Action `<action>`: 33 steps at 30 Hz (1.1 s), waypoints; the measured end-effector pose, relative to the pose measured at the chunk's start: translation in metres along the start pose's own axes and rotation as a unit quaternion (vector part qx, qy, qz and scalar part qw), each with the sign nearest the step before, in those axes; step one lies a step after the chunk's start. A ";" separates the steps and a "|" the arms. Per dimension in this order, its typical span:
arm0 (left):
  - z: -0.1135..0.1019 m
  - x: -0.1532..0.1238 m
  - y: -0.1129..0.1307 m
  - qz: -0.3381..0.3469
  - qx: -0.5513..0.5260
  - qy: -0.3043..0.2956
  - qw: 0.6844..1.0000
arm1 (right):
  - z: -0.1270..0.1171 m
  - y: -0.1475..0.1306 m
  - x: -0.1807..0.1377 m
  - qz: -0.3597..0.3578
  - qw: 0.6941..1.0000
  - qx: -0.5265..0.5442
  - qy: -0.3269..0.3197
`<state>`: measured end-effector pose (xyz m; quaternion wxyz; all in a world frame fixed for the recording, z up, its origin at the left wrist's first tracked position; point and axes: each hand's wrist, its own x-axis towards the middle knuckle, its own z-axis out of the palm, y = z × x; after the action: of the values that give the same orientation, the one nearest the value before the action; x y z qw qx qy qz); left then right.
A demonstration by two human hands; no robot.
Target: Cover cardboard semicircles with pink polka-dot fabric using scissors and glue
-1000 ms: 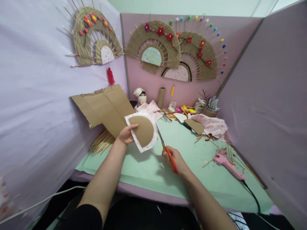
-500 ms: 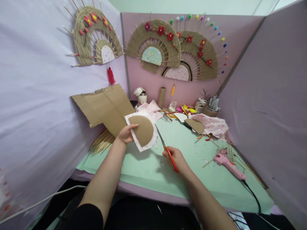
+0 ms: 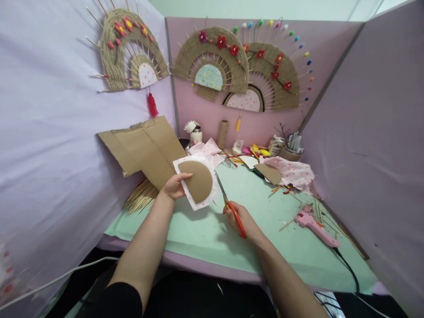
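A brown cardboard half-circle (image 3: 198,183) lies against a slightly larger piece of white fabric with pink dots (image 3: 195,206), whose edge shows all round it. My left hand (image 3: 175,185) pinches both at the straight side, thumb on the cardboard. In my right hand (image 3: 240,216) are red-handled scissors (image 3: 236,218), fingers closed round the handles. Their blades point up and away, with the tips close to the fabric's curved right edge; whether they touch it I cannot tell. Both hands are above the pale green tabletop (image 3: 205,238).
A large cardboard sheet (image 3: 149,148) leans at the left over a bundle of thin sticks (image 3: 141,194). At the right lie a pink glue gun (image 3: 316,227) with a black cord, another cardboard half-circle (image 3: 269,173) and dotted fabric (image 3: 296,173). Twine fans (image 3: 212,55) hang on the walls.
Both hands and what they hold stay nearly in place. The scissors have shifted very slightly left, and the view has moved a little.
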<state>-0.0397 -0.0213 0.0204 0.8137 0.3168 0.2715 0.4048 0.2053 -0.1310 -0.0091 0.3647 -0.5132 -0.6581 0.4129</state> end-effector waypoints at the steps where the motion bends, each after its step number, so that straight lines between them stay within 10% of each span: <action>1: 0.001 0.000 -0.001 -0.002 0.005 0.001 1.000 | 0.000 0.000 0.000 0.000 1.000 0.000 -0.002; 33: 0.009 -0.001 -0.011 -0.049 0.080 -0.038 0.995 | -0.002 0.000 0.000 0.008 1.000 0.016 0.000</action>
<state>-0.0285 -0.0297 0.0181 0.8144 0.3823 0.2868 0.3292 0.2076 -0.1310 -0.0082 0.3697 -0.5125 -0.6470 0.4267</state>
